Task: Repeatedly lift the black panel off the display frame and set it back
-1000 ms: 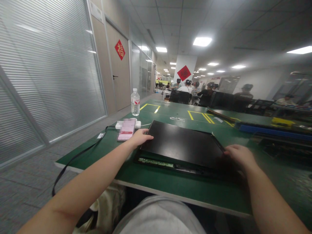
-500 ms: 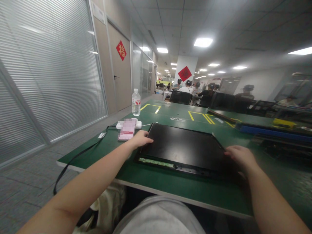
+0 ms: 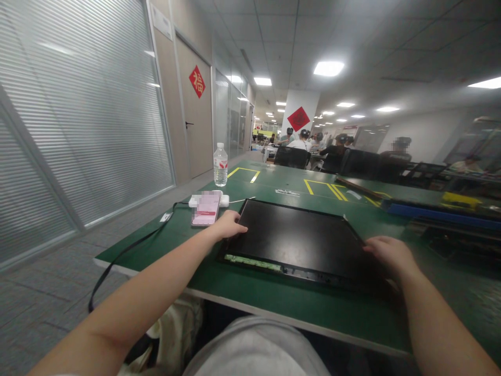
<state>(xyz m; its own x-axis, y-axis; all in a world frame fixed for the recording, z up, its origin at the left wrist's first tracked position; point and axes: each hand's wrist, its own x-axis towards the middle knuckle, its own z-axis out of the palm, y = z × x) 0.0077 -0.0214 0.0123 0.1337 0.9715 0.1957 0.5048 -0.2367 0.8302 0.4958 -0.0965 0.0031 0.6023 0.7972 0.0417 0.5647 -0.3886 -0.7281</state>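
A black flat display panel lies on the green table in front of me. Along its near edge runs a strip of green circuit board. My left hand grips the panel's left edge, thumb on the top face and fingers mostly hidden behind the side. On the opposite side, my right hand is closed at the right edge, its fingertips against the frame. The panel's near right corner is dark and hard to make out.
Left of the panel are a phone, a white power strip with a black cable, and a water bottle. Yellow tape marks the green table. A blue bar lies at right. People sit farther back.
Both hands keep their places on the panel's edges. The whole view has shifted very slightly; nothing on the table has visibly moved.
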